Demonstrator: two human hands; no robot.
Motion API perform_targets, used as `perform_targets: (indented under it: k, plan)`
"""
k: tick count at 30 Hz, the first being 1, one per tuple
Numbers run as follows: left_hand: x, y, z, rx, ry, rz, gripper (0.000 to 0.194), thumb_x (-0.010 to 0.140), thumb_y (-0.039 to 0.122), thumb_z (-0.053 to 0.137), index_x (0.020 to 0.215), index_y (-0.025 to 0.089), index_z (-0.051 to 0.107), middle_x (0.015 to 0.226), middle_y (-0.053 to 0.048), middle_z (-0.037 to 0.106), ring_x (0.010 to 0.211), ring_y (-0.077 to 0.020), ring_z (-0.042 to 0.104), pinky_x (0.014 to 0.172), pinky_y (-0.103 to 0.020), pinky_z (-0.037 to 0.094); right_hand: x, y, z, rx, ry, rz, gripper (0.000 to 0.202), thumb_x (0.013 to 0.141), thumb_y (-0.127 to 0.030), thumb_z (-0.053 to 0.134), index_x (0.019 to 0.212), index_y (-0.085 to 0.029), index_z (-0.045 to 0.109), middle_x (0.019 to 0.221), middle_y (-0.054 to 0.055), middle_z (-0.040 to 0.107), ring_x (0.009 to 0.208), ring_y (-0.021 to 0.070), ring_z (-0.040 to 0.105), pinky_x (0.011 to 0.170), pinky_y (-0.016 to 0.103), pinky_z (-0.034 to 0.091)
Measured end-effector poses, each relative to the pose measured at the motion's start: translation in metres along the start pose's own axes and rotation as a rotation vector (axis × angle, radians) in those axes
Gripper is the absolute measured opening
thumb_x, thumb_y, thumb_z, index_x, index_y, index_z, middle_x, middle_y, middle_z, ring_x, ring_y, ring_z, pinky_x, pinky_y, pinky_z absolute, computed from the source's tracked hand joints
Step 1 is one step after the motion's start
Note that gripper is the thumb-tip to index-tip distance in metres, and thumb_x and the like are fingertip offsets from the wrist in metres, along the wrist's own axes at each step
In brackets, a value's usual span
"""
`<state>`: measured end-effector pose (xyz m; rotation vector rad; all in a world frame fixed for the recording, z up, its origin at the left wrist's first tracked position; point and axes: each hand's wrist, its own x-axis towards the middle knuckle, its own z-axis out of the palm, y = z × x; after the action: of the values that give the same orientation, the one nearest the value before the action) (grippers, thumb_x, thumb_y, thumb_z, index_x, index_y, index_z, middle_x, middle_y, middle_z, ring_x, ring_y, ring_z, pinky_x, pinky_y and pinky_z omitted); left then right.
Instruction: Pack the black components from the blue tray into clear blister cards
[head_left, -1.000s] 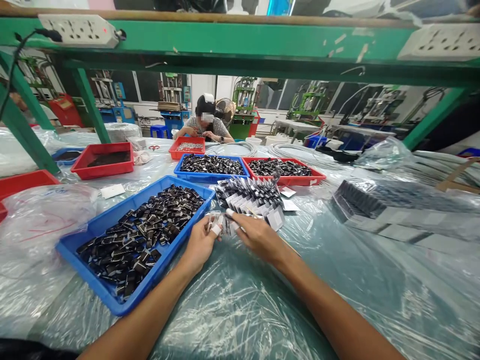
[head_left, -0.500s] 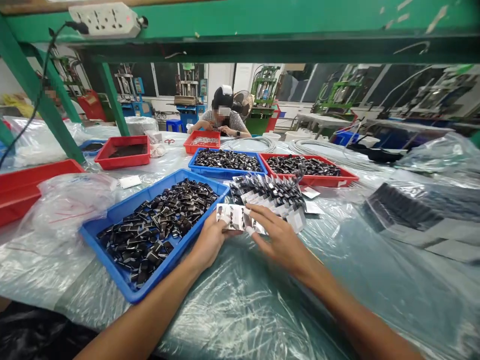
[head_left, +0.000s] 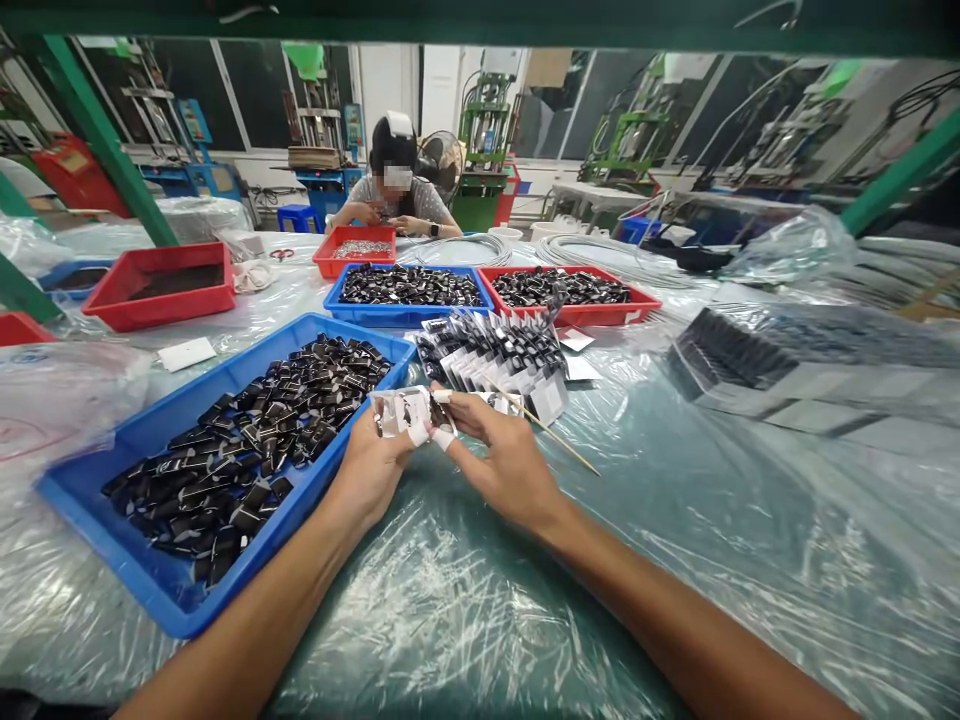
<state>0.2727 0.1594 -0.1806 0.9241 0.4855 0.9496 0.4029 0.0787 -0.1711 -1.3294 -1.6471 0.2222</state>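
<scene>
My left hand (head_left: pixel 375 462) is closed around a white card (head_left: pixel 405 410) with dark pieces on it, the thumb pressed on its front. White covers wrap several of my fingertips. My right hand (head_left: pixel 499 450) pinches at the card's right end, where a small black part (head_left: pixel 439 408) shows between the fingers, mostly hidden. A thin wooden stick (head_left: pixel 562 440) slants just beyond my right hand. Behind both hands lies a row of white cards bearing black parts (head_left: pixel 491 350). To the left, a blue tray (head_left: pixel 176 615) holds many loose black parts (head_left: pixel 270 440).
Farther back stand a blue tray (head_left: pixel 405 317) and a red tray (head_left: pixel 637 310) of black parts. Stacked cards (head_left: pixel 780 375) lie at right. A person (head_left: pixel 401 195) works across the table behind a small red tray (head_left: pixel 322 262). Clear plastic sheeting (head_left: pixel 465 610) covers the table.
The view has tipped down and turned right. My right fingers, spread beside the card before, now pinch at its right end. More of the wooden stick shows.
</scene>
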Motion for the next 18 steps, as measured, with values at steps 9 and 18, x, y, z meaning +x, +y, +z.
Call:
perform_targets:
  k: [9,18]
  plan:
    - [-0.001,-0.001,-0.009,0.894,0.035,0.150,0.043,0.071,0.016,0.061,0.114,0.019,0.054,0.098,-0.006,0.067,0.089,-0.0261,0.062,0.081,-0.040,0.047,0.044,-0.007,-0.019,-0.309,0.308,-0.141,0.033,0.094,-0.017,0.048,0.124,-0.021,0.059,0.114,0.008,0.068,0.100,0.0213,0.067,0.090,0.039,0.056]
    - [-0.012,-0.010,-0.010,1.353,-0.091,0.489,0.076,0.076,0.008,0.049,0.146,0.021,0.023,0.140,-0.018,0.041,0.129,-0.0350,0.042,0.100,-0.053,0.043,0.051,0.014,-0.077,-0.793,-0.198,0.184,0.025,0.086,-0.007,0.047,0.103,-0.015,0.064,0.102,0.011,0.065,0.093,0.0254,0.062,0.080,0.036,0.046]
